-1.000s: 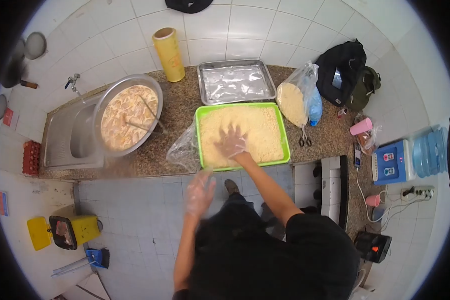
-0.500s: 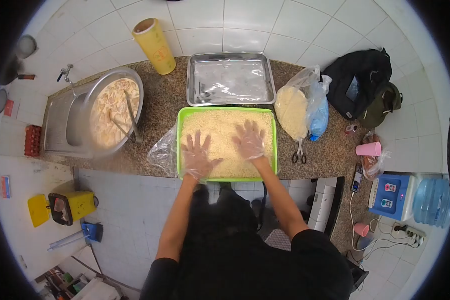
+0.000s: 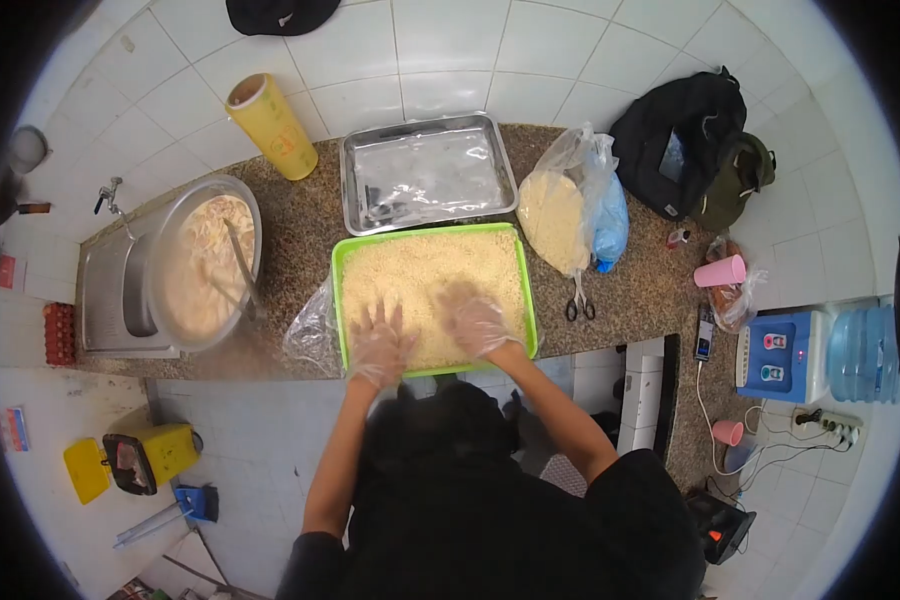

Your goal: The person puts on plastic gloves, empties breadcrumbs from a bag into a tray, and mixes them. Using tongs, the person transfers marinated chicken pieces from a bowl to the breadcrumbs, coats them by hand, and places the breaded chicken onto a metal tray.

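Observation:
A bright green tray holds a broad layer of pale yellow breadcrumbs. My left hand, in a clear plastic glove, lies spread on the crumbs near the tray's front left corner. On the right side of the crumbs rests my right hand, gloved too; its fingers are stretched out but somewhat blurred. Neither hand holds anything. Whether something lies beneath the crumbs is hidden.
Behind stands a steel tray lined with plastic. A large bowl of pale, wet pieces with tongs sits left, by the sink. Rightward are a bag of crumbs, scissors and a backpack. A film roll stands at the wall.
The camera view has tilted and shifted. My right hand has moved toward the front and inward over the crumbs, its fingers now blurred; my left hand stays spread near the front left.

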`<state>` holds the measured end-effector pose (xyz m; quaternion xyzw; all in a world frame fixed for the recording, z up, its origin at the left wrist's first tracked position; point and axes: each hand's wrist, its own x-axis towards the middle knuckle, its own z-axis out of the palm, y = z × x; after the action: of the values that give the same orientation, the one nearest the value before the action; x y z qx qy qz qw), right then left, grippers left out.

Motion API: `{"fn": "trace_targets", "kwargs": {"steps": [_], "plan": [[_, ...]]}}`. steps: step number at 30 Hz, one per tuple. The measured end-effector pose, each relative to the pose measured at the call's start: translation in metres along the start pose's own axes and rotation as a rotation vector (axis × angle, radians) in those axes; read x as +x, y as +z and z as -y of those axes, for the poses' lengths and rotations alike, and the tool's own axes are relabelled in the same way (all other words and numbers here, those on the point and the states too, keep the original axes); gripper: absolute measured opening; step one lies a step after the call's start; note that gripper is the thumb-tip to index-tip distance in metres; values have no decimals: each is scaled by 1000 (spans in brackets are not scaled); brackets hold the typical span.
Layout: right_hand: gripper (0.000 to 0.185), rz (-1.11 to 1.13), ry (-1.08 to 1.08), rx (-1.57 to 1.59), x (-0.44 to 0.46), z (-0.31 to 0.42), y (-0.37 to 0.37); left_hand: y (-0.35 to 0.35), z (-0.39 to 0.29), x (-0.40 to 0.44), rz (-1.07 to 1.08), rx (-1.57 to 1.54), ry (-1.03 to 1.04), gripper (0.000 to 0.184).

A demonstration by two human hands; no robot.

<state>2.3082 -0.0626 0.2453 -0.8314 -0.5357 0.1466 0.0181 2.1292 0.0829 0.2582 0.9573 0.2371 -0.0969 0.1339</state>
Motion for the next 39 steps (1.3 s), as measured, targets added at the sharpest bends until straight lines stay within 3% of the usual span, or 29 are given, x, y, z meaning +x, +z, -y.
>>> {"fn": "trace_targets", "kwargs": {"steps": [2,4,5,6,8,12,14,17,20,22,23,26,29,33,35,38,39], "plan": [[46,-260,-74,-191,19,-56,70,5,6,-16,-167,143,84,62],[37,-356,145,-231,28,-74,21,2,12,-16,35,82,-57,46],[32,-381,154,-335,37,-90,19,1,16,-17,136,55,-126,39],[27,-408,160,-439,46,-104,21,7,21,-21,11,50,-103,32],[23,-323,137,-458,68,-121,23,28,32,-29,-237,48,-68,21],[15,-203,58,-492,82,-128,19,61,40,-33,-245,-15,-140,14],[15,-304,9,-250,80,-151,26,112,59,-25,-340,-97,-85,14],[15,-301,54,98,79,-152,13,83,44,-20,-220,-1322,-520,22],[23,-104,209,694,80,-129,-1,64,49,-37,-509,-698,-184,31],[31,51,282,1258,57,-69,-19,43,52,-55,-522,-642,-152,33],[33,137,260,1332,55,-49,-11,35,52,-64,-525,-611,-132,34],[32,270,144,1493,50,14,5,31,49,-75,-518,-596,-385,36],[30,217,66,1196,65,63,8,47,60,-77,-549,-580,-430,38],[19,-107,-235,668,103,106,30,36,51,-83,-616,-711,-503,38],[19,-138,-378,351,118,117,30,32,47,-88,-618,-839,-581,35],[19,81,-638,-25,129,128,26,36,53,-93,-723,-920,-546,30],[19,52,-667,-46,129,132,27,38,57,-96,-738,-932,-552,28]]}}
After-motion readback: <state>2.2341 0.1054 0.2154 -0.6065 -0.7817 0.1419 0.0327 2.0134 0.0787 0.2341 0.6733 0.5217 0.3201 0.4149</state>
